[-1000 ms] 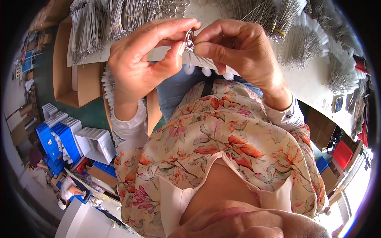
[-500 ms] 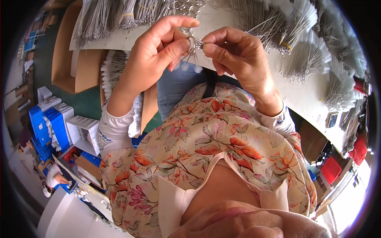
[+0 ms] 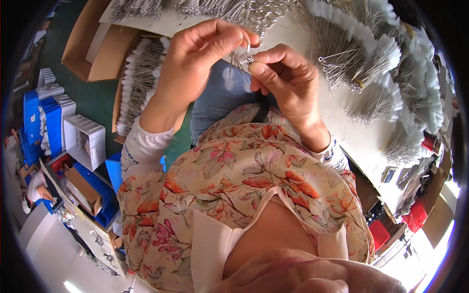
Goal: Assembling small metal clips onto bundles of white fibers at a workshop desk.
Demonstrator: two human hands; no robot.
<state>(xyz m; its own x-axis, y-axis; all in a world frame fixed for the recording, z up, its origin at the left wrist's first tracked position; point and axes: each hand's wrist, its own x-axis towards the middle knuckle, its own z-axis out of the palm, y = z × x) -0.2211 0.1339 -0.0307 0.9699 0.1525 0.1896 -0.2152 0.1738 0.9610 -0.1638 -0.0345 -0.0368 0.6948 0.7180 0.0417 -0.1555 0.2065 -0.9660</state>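
Observation:
In front of me, over my lap and at the table's near edge, both hands meet around a few thin wire-stemmed brushes [image 3: 239, 60]. My left hand [image 3: 195, 56] is closed, thumb and forefinger pinching a metal ring [image 3: 248, 48]. Thumb and forefinger of my right hand [image 3: 290, 80] press on the looped wire ends of the brushes. Their stems hang down between the hands, and white bristle tips [image 3: 228, 78] show below, blurred. Whether the loops are threaded on the ring is too small to tell.
Bundles of similar brushes [image 3: 373, 105] cover the right of the white table [image 3: 354, 139]. Loose metal rings [image 3: 266, 17] lie at its far middle. On my left stand a cardboard box [image 3: 105, 61], a box of brushes [image 3: 139, 80], and blue and white crates [image 3: 85, 141]. Another person's arm [image 3: 44, 193] shows far left.
My left thumb and forefinger have closed on the ring, where the forefinger was stretched out before. The right hand has shifted slightly down and left. The whole view has turned a little.

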